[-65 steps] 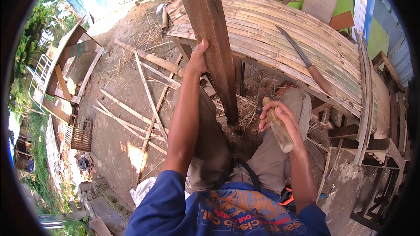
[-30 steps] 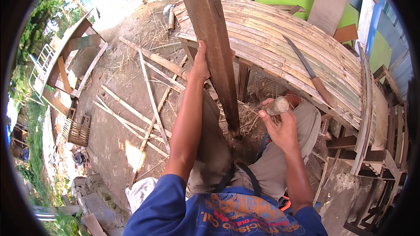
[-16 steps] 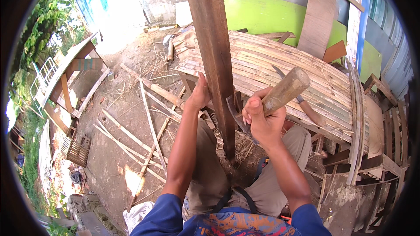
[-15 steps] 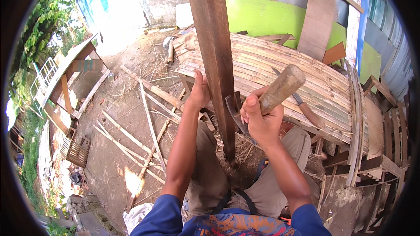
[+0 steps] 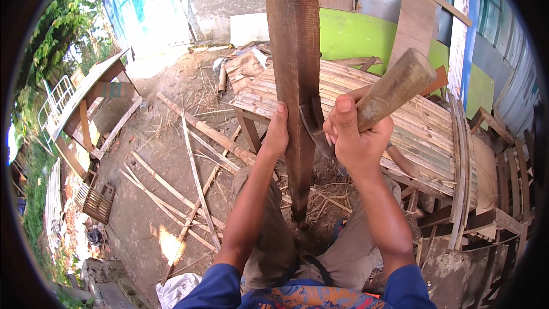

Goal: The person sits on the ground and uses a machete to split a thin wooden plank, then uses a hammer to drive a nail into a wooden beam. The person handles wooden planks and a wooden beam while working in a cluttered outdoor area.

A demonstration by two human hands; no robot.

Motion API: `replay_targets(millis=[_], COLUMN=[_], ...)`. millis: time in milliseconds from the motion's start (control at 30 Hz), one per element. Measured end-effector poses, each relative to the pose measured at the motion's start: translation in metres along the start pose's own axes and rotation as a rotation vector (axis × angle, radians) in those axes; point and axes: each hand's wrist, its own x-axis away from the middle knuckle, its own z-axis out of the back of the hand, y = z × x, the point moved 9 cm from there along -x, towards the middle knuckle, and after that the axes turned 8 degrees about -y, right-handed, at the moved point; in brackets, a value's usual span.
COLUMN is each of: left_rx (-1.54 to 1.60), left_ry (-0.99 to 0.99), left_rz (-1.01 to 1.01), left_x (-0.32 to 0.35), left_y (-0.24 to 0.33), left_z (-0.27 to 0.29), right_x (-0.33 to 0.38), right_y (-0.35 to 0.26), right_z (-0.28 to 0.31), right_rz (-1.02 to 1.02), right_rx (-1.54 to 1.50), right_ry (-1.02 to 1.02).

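Note:
An upright dark wooden post (image 5: 293, 80) stands in front of me, its narrow lower end between my legs. My left hand (image 5: 277, 131) holds its left side, thumb pointing up and the other fingers hidden behind the wood. In my closed right hand (image 5: 359, 134) is a claw hammer (image 5: 397, 88), its thick wooden handle tilted up to the right. The hammer's dark metal head touches the post's right side. Whether a nail sits in the claw cannot be made out.
A bamboo-slat table (image 5: 423, 131) stands behind the post, with a wooden-handled knife (image 5: 403, 160) on it, its blade mostly hidden. Bamboo strips (image 5: 166, 194) litter the dirt floor at left. A small wooden shelter (image 5: 108, 91) stands beyond. Stacked slatted wood (image 5: 509, 183) is at far right.
The post now stands farther right in view and closer to vertical. Both hands have shifted right with it, and the hammer handle has swung up and to the right.

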Motion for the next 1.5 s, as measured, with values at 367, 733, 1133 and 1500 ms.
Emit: replay_targets(millis=[367, 733, 1133, 1500], left_rx=[-0.016, -0.004, -0.047, -0.163], left_ry=[-0.011, -0.061, 0.038, 0.020], left_rz=[0.055, 0.001, -0.069, -0.237], left_x=[0.003, -0.011, 0.003, 0.014], left_y=[-0.023, -0.010, 0.020, 0.052], left_z=[0.002, -0.011, -0.022, -0.038], right_x=[0.006, 0.039, 0.016, -0.006], right_y=[-0.019, 0.008, -0.009, -0.016], right_z=[0.014, 0.011, 0.006, 0.009], right_rz=[0.011, 0.011, 0.174, -0.180], right_rx=[-0.143, -0.011, -0.081, -0.117], right_ry=[0.069, 0.025, 0.036, -0.002])
